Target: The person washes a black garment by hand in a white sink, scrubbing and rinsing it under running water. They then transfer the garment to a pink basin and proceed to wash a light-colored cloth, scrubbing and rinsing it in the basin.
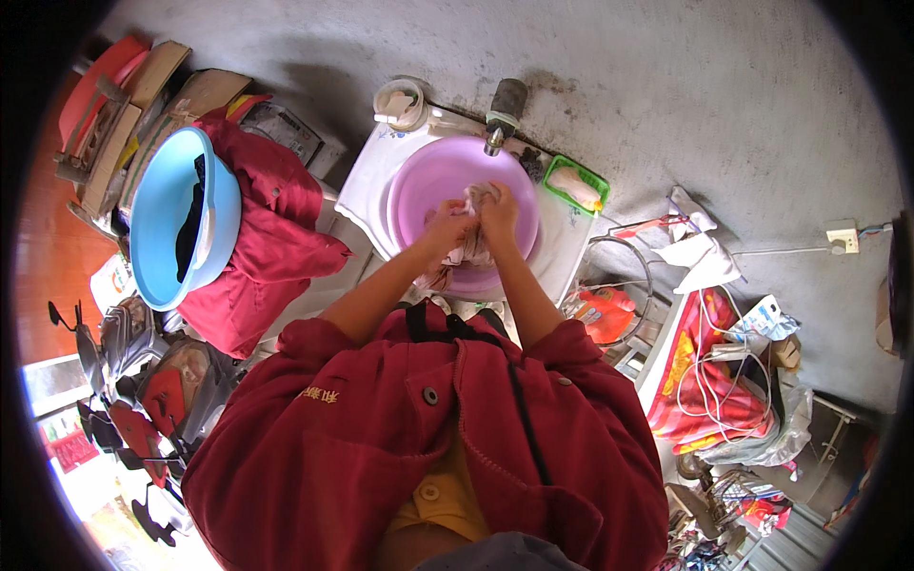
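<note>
Over a purple plastic basin [421,178], both of my hands grip a wet-looking, pale patterned cloth [477,246]. My left hand [451,230] clasps it near the basin's middle. Just beside it, my right hand [498,213] holds a bunched upper part of the same cloth. Part of the cloth hangs over the basin's near rim. The basin sits in a white washstand [364,193], under a metal tap [494,141] on the wall. How much water is in the basin I cannot tell.
A light-blue basin [161,235] with a dark cloth [191,228] stands at left, beside red garments [275,228]. A green soap tray [577,184] and a round container [400,104] sit on the washstand. Right are a wire ring [646,285], a red patterned cloth [714,371] and cables.
</note>
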### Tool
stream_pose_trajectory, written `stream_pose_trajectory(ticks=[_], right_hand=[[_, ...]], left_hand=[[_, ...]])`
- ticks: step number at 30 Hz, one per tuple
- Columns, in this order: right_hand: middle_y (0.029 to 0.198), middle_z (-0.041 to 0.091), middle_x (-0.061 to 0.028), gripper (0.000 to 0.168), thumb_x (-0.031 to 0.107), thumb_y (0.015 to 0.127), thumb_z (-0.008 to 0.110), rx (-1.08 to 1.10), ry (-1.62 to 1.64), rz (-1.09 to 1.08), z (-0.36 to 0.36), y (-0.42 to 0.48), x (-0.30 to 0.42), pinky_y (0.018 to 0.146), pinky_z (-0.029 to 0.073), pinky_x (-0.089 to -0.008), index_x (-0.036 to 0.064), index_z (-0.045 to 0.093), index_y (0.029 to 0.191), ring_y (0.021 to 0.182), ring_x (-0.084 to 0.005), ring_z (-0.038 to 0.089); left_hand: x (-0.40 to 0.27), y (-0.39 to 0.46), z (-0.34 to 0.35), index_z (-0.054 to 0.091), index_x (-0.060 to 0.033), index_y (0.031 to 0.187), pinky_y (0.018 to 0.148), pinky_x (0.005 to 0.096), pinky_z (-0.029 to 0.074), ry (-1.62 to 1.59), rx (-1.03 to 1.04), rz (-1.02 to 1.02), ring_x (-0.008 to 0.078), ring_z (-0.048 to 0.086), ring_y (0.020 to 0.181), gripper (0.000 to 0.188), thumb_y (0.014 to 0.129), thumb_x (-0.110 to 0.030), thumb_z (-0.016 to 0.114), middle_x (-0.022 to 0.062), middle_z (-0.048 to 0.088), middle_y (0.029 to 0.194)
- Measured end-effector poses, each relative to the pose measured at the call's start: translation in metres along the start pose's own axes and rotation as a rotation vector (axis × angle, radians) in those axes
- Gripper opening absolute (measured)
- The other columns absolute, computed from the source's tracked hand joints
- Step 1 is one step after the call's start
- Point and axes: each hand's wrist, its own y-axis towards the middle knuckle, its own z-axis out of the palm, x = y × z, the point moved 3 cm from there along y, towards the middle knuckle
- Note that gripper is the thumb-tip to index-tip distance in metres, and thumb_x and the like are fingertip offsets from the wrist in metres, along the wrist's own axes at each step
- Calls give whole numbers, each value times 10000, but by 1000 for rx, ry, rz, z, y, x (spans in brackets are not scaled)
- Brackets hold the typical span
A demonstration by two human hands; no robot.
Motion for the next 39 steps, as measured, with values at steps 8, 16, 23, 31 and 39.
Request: stream_pose_trajectory(ticks=[8, 16, 23, 31, 39], right_hand=[[952, 638, -172, 252, 243, 857, 553, 131, -342, -318, 20, -33, 78, 650, 492, -413, 69, 596, 1034, 785, -331, 631], [949, 636, -157, 255, 282, 876, 528, -58, -143, -372, 29, -6, 42, 619, 478, -423, 87, 638, 999, 730, -328, 613], [942, 640, -75, 451, 435, 931, 460, 714, 885, 528, 1, 45, -6, 717, 507, -330, 20, 585, 1055, 823, -227, 628], [998, 615, -128, 232, 228, 928, 495, 579, 879, 632, 4, 52, -27, 791, 534, -350, 14, 568, 981, 911, -228, 621], [900, 614, -200, 305, 250, 837, 555, 122, -80, -411, 37, -53, 52, 759, 469, -464, -18, 553, 984, 803, -379, 605]], left_hand=[[-29, 51, -6, 583, -69, 844, 716, 350, 521, -614, 144, -319, 241, 595, 749, 327, 870, -395, 585, 124, 598, 836], [-46, 52, 15, 575, -96, 859, 565, 356, 484, -512, -140, -261, 201, 574, 649, 379, 885, -470, 513, 74, 589, 773], [-74, 18, 54, 591, -77, 959, 623, 254, 441, -85, -162, -131, 105, 530, 736, 338, 901, -405, 529, 17, 556, 797], [10, 45, -10, 580, -38, 1054, 799, 328, 470, -23, -93, -43, 178, 574, 927, 353, 893, -351, 555, 60, 592, 975], [70, 83, -51, 537, -63, 1125, 892, 467, 470, -910, 114, -50, 263, 550, 1054, 414, 889, -403, 549, 128, 585, 1117]])
